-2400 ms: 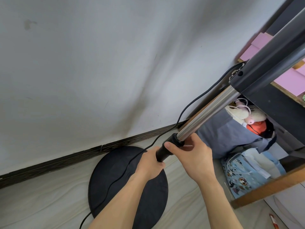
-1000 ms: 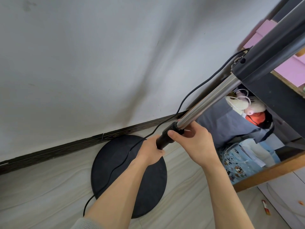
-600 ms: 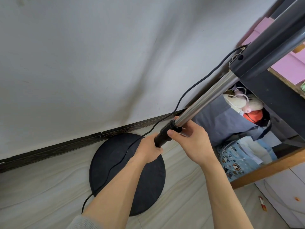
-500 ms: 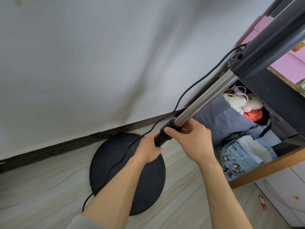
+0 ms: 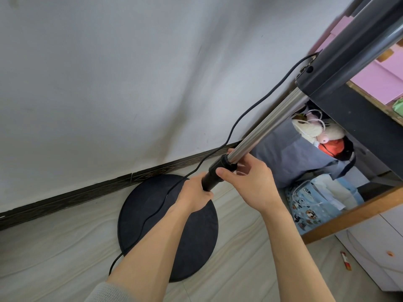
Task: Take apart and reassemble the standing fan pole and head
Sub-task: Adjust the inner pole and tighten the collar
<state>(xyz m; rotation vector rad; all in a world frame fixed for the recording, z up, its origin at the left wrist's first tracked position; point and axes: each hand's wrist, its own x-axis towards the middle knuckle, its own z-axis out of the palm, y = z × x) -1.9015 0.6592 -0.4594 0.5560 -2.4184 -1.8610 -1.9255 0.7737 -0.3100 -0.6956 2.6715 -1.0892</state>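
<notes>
The fan's round black base (image 5: 192, 253) stands on the floor by the wall. A black lower pole rises from it and ends in a black collar (image 5: 219, 168). A shiny metal inner pole (image 5: 268, 125) runs up from the collar into the dark grey neck (image 5: 340, 55) of the fan head at the upper right. My left hand (image 5: 194, 196) grips the black lower pole just under the collar. My right hand (image 5: 250, 182) holds the collar, thumb across its front. A black power cord (image 5: 231, 136) hangs from the neck down over the base.
A white wall with a dark skirting board (image 5: 87, 192) is behind the fan. To the right stands a wooden shelf unit (image 5: 349, 216) holding a grey bag (image 5: 290, 158), soft toys and a blue printed bag (image 5: 309, 205). A small red and white object (image 5: 345, 260) lies on the floor.
Both hands keep their hold on the pole and collar; my right thumb has shifted slightly across the collar. The view has drifted a little.
</notes>
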